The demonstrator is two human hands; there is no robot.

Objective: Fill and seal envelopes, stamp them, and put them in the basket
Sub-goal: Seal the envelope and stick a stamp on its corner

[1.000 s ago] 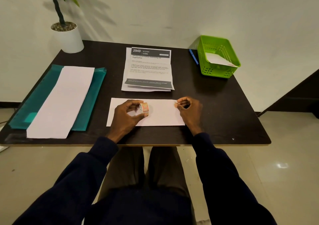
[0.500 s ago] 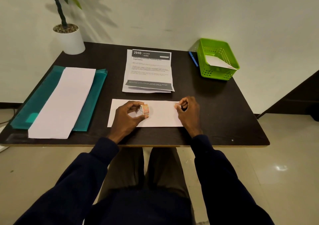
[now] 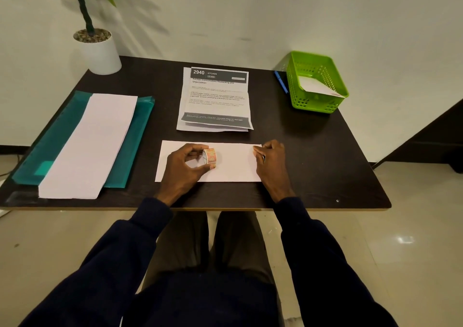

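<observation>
Sleeves (image 3: 140, 236) in dark blue reach from the lap up to the near edge of the dark surface (image 3: 313, 171). An envelope (image 3: 233, 166) lies flat there, long side toward the person, and both hands rest on it. The left hand (image 3: 183, 168) grips a small roll of stamps (image 3: 210, 155) between thumb and curled fingers, holding it on edge over the envelope's left half. The right hand (image 3: 270, 161) sits at the envelope's upper right corner with its fingers curled and their tips drawn together; whether they pinch anything cannot be told. To the left, a teal folder (image 3: 140, 138) lies at a slant with a long white stack of paper (image 3: 92, 146) on top of it, overhanging its near end. Beyond the envelope, near the middle, lie printed sheets (image 3: 215, 98), creased from folding. At the far right corner stands a green basket (image 3: 313, 103) with one envelope leaning inside it (image 3: 318, 87); a blue pen (image 3: 281, 82) lies just beside its left wall. A white plant pot (image 3: 100, 53) stands at the far left corner.
</observation>
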